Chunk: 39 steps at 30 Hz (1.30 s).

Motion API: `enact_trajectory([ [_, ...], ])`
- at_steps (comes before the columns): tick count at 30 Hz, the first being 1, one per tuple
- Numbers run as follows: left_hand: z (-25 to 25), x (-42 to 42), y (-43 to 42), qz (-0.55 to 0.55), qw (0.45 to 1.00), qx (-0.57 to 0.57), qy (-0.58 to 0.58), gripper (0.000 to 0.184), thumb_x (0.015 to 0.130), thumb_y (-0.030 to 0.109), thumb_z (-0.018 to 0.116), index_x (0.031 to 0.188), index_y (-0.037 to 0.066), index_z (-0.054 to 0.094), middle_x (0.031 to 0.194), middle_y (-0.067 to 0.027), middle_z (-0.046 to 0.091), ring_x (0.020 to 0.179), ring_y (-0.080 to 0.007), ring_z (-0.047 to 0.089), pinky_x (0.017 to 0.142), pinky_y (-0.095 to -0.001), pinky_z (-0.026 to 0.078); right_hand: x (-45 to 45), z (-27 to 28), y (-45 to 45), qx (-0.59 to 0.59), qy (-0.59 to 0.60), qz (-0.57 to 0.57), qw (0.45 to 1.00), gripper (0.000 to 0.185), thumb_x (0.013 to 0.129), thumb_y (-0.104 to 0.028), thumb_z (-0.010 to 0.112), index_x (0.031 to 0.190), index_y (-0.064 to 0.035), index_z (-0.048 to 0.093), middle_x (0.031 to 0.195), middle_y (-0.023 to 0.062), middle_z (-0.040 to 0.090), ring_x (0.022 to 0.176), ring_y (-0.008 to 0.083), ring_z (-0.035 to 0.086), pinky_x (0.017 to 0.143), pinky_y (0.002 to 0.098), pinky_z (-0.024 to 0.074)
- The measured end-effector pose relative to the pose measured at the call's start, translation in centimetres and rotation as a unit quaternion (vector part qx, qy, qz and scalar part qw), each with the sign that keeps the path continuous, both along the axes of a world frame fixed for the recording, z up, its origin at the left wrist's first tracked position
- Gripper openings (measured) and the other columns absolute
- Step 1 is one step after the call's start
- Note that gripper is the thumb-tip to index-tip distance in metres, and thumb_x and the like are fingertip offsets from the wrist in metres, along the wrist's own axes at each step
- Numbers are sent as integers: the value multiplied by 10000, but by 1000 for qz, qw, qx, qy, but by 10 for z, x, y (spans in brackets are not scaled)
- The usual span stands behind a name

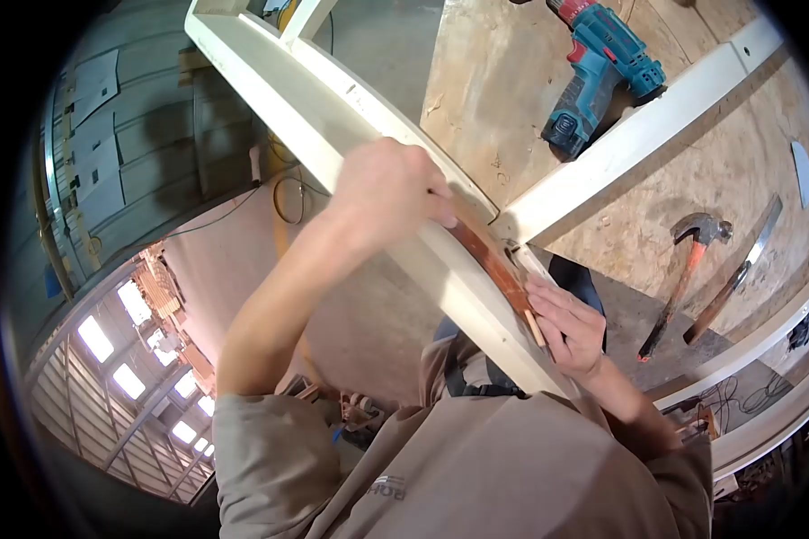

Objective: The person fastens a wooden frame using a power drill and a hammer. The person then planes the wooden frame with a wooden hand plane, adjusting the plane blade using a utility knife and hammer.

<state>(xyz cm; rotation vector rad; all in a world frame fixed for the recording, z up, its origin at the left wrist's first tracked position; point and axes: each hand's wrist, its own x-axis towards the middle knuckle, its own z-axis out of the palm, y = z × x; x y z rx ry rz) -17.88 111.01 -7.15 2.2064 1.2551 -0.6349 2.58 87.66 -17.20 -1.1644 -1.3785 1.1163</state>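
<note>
A long reddish-brown strip [494, 268] lies along a curved, pale wooden frame [463, 305]; its exact kind is unclear. At the strip's upper end my left hand [388, 193] is closed, slightly blurred, with the fingertips curled onto it. My right hand [568, 328] has its fingers wrapped over the frame's edge at the lower end, pressing on the strip. A thin, pale wooden stick [535, 328] pokes out beside the right fingers. A crosspiece [638, 130] meets the frame just above the right hand.
A teal cordless drill [602, 72] rests on the plywood sheet [476, 99]. A claw hammer [688, 269] and a long blade with a brown handle [737, 274] lie at right. More white framing [737, 377] curves along the lower right. Cables [288, 193] hang at left.
</note>
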Motion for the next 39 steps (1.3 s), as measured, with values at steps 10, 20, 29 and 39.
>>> enact_trajectory([
  [10, 6, -20, 26, 27, 999, -21, -29, 173, 737, 234, 840, 888, 150, 853, 808, -91, 782, 744, -251, 735, 697, -339, 572, -14, 0, 9, 34, -8, -30, 999, 260, 833, 77, 683, 1082, 57, 755, 1193, 194, 744, 1135, 324, 725, 998, 379, 582],
  [20, 12, -53, 81, 73, 996, 45, 32, 214, 796, 189, 782, 973, 78, 833, 898, -140, 795, 790, -258, 769, 741, -358, 603, -64, -5, 79, -1, 14, -50, 999, 215, 928, -56, 674, 1119, -31, 771, 1171, 139, 758, 1081, 298, 740, 915, 384, 602],
  [29, 7, -53, 61, 50, 995, 82, -40, 134, 785, 199, 773, 863, 115, 841, 775, -126, 759, 740, -276, 756, 731, -369, 602, -63, -10, 63, 90, 17, -79, 993, 182, 936, -40, 651, 1083, 9, 747, 1216, 163, 739, 1111, 286, 732, 924, 375, 617],
  [39, 20, -25, 26, 91, 988, 95, -77, 242, 719, 224, 863, 911, 79, 830, 750, -152, 750, 695, -288, 739, 701, -370, 593, -35, -11, 57, 67, -14, 105, 992, 430, 957, -79, 595, 1384, -130, 625, 1506, 250, 511, 1239, 442, 600, 1003, 441, 529],
])
